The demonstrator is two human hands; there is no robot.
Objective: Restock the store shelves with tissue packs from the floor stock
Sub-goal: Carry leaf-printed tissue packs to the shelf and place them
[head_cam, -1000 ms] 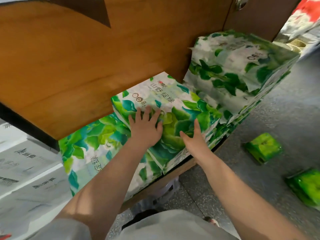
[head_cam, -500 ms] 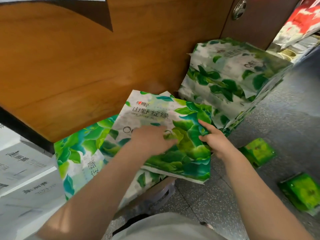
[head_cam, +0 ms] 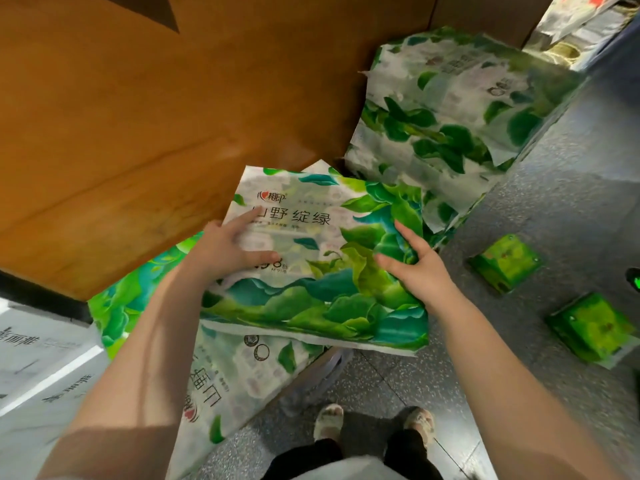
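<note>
Tissue pack [head_cam: 311,271] btwn left hand [head_cam: 225,249] & right hand [head_cam: 412,268], fingers spread, flat on top.

Both forearms bare to the elbow and past it; no watch, ring or band visible on the left hand [head_cam: 225,249] or the right hand [head_cam: 420,271]. Pale grey-white short sleeve [head_cam: 59,460] shows at the left upper arm, bottom edge of view. Pale grey-white shirt front [head_cam: 346,469] at bottom centre. Black trousers [head_cam: 405,452] below it. Light beige, worn-looking slip-on shoes [head_cam: 328,420] on both feet, toes blurred.
</note>
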